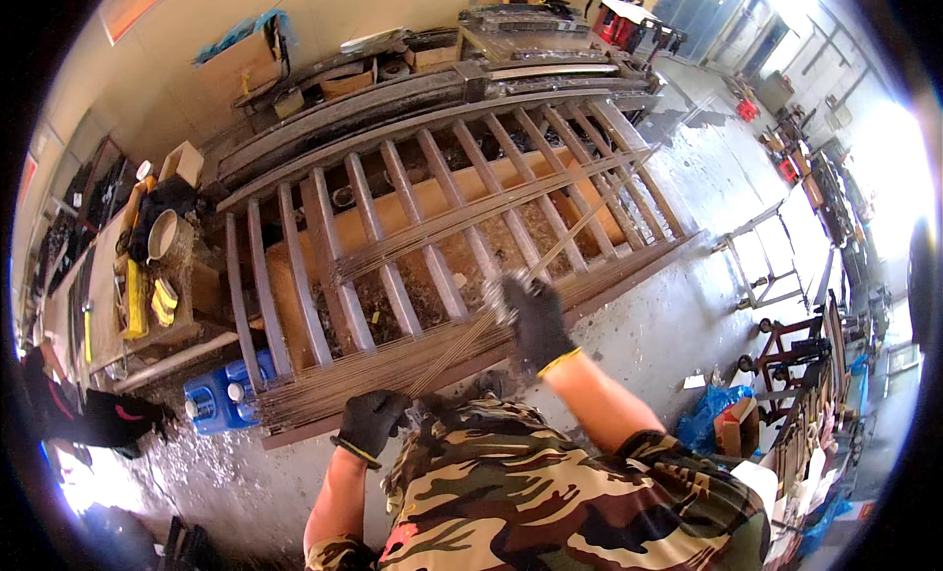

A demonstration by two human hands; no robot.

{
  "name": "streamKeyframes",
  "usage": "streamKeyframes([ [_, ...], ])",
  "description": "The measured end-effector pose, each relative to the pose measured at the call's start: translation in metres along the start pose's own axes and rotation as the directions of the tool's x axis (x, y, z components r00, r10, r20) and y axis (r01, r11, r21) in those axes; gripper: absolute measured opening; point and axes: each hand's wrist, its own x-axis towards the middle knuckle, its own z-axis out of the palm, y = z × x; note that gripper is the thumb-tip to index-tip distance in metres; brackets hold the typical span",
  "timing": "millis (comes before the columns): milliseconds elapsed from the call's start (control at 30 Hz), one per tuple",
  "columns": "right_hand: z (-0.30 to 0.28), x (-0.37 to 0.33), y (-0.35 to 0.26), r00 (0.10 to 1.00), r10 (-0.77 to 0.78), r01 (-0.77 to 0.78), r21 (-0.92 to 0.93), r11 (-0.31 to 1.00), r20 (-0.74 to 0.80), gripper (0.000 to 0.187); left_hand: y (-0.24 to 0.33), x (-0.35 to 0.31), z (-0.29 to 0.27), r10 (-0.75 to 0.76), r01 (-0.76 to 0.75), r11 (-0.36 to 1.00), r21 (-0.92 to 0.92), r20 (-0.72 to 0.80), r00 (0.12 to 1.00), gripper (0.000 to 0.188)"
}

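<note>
My right hand [542,327], in a black glove with a yellow cuff, is closed around a greyish, shaggy wad [499,294] that looks like steel wool or a rag. The wad presses on a few thin rods [580,227] running diagonally across a slatted metal rack [393,286]. Near the lower end of those rods, my left hand [369,422], gloved the same way, is curled shut; its fingertips are partly hidden. More thin rods [324,380] lie bundled along the rack's near edge, and another bundle [471,210] crosses its middle.
Blue jugs [218,399] stand by the rack's left end. Beyond them is a bench [108,276] with yellow gloves [164,301] and a round pan [163,235]. Metal beams [334,124] run behind the rack. A metal stand [766,262] and a blue plastic bag [709,419] are at right.
</note>
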Motion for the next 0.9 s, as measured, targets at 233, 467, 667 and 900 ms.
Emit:
streamKeyframes([
  [233,-0.155,0.098,-0.057,0.941,-0.174,0.267,0.318,0.910,-0.291,0.030,-0.033,-0.045,-0.049,-0.142,0.144,0.978,-0.151,0.025,0.990,0.021],
  [467,-0.022,0.045,-0.009,0.996,0.079,-0.088,0.562,0.823,0.039,0.022,0.004,-0.017,-0.020,0.016,-0.022,0.990,-0.142,-0.047,0.999,0.012],
  [667,0.026,0.047,-0.013,0.970,-0.190,0.183,0.055,0.982,0.150,0.019,-0.036,-0.032,-0.053,-0.004,-0.012,0.992,-0.124,-0.130,0.991,0.014],
  [900,-0.133,0.091,-0.015,0.978,-0.187,0.205,0.259,0.944,-0.093,0.042,-0.090,-0.032,-0.033,0.691,-0.628,0.536,0.564,0.133,0.710,0.024],
])
